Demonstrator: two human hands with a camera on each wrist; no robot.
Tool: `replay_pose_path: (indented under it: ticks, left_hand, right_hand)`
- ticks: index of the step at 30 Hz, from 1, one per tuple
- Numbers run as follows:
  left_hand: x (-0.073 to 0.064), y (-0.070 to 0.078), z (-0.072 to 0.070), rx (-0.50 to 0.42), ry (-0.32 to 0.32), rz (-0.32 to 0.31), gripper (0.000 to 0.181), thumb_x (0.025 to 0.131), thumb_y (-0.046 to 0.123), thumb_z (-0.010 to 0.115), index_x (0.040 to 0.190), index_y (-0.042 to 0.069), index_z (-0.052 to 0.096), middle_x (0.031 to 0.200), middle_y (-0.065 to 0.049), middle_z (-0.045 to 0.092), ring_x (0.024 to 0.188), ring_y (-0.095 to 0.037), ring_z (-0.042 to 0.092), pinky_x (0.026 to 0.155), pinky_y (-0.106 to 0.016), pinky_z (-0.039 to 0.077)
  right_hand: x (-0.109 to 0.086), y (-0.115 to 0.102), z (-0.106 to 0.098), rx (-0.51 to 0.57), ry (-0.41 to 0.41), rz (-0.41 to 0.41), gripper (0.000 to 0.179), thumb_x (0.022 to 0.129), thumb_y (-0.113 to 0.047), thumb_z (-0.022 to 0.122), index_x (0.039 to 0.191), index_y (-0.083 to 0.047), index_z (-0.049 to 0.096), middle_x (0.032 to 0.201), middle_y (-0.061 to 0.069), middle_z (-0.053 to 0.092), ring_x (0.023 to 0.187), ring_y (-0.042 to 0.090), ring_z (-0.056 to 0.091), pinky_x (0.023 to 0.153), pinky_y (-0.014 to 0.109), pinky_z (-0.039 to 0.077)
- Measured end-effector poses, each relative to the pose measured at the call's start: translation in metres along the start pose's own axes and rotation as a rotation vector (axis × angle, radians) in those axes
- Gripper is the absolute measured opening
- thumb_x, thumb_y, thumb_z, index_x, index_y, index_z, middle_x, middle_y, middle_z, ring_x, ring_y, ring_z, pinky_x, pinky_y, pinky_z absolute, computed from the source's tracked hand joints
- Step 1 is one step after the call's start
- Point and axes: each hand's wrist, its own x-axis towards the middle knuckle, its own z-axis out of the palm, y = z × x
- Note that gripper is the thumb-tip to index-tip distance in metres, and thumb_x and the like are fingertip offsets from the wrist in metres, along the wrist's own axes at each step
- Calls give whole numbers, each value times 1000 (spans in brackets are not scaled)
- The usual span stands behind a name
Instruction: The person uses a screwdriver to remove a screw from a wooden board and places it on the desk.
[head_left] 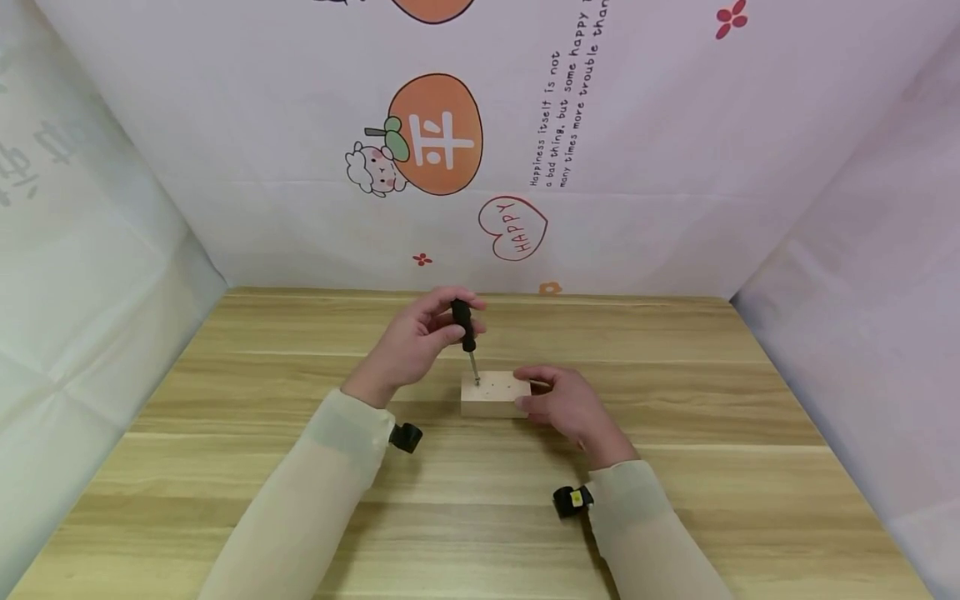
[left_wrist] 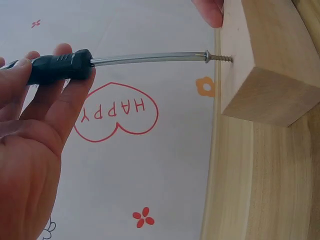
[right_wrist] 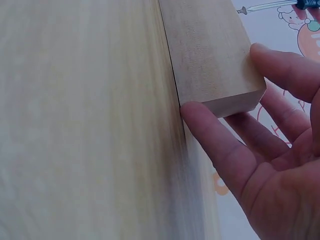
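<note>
A screwdriver (head_left: 463,323) with a black handle and metal shaft is held in my left hand (head_left: 415,343), its handle between thumb and fingers. The shaft points down, leaning slightly. In the left wrist view its tip meets the head of a screw (left_wrist: 220,58), whose lower threads enter a pale wooden block (left_wrist: 272,75). The screw stands near the block's left end, with part of its thread showing above the face. At the other end of the block my right hand (head_left: 567,407) grips the corner with thumb and fingers, as the right wrist view shows up close.
The block lies on a wood-grain table (head_left: 465,517). Several small dark marks dot its top face. Behind the table hangs a printed white cloth (head_left: 637,233), with pale cloth sides left and right. A small black camera (head_left: 406,437) sits at the left wrist, another (head_left: 567,502) at the right.
</note>
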Motion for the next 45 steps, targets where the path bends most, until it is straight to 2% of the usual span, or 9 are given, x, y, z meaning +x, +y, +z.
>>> replay_pose_path:
  ticks: [4, 13, 17, 22, 28, 32, 36, 40, 45]
  left_hand:
    - [0, -3, 2, -34, 49, -9, 39, 96, -7, 57, 132, 7, 61, 125, -26, 58, 104, -34, 67, 93, -44, 53]
    - [3, -2, 10, -49, 149, -26, 45, 93, -13, 59, 126, 15, 70, 119, -31, 60, 96, -35, 70, 89, -43, 55]
    - [4, 4, 17, -42, 220, -56, 40, 91, -15, 59, 129, 0, 65, 117, -27, 63, 93, -37, 70, 87, -41, 56]
    - [3, 7, 26, -4, 279, -80, 41, 92, -14, 59, 129, 3, 67, 115, -17, 66, 94, -35, 70, 88, -38, 55]
    - [1, 6, 19, 77, 121, -61, 38, 97, -4, 60, 133, 11, 63, 126, -11, 63, 109, -31, 64, 93, -36, 52]
    - [5, 6, 7, -36, -51, -52, 37, 99, -10, 51, 132, 5, 56, 139, -11, 55, 123, -32, 56, 100, -42, 48]
    - [12, 8, 3, -69, -149, -39, 42, 98, -14, 47, 136, 2, 55, 134, -16, 58, 116, -35, 61, 98, -46, 49]
    - [16, 8, 3, 17, -133, -35, 44, 96, -13, 54, 137, 1, 59, 120, -21, 63, 102, -35, 67, 92, -44, 53]
    - [16, 7, 6, 32, -25, -59, 40, 91, -16, 60, 129, -3, 64, 112, -27, 62, 95, -34, 70, 88, -41, 56]
  right_hand:
    - [1, 2, 0, -15, 0, -7, 39, 85, -8, 79, 123, -16, 71, 134, 10, 57, 104, 25, 63, 78, 37, 59]
    - [2, 0, 2, -41, 28, -18, 37, 86, -7, 79, 122, -16, 72, 132, 10, 58, 104, 24, 63, 77, 36, 59]
    - [3, 0, 2, -37, 35, -22, 37, 86, -7, 79, 122, -15, 72, 132, 11, 58, 105, 24, 63, 76, 36, 59]
    - [3, 2, 1, -36, 38, -28, 38, 86, -5, 78, 122, -14, 71, 132, 11, 59, 106, 25, 62, 76, 36, 59]
    - [4, 5, 1, -6, 28, -23, 38, 86, -5, 79, 122, -12, 71, 131, 13, 59, 107, 26, 62, 77, 37, 59]
    - [5, 5, 2, 14, 28, -10, 38, 85, -4, 79, 121, -13, 72, 131, 11, 59, 105, 25, 63, 77, 38, 59]
    - [5, 5, 3, 20, 27, -13, 38, 85, -5, 80, 121, -14, 72, 131, 10, 59, 104, 25, 64, 77, 39, 59]
    - [6, 6, 3, 21, 19, -23, 38, 84, -5, 80, 121, -14, 72, 130, 10, 60, 102, 25, 64, 76, 39, 59]
    - [7, 6, 2, 22, 16, -28, 39, 84, -5, 81, 121, -13, 72, 130, 10, 60, 103, 25, 64, 76, 38, 59]
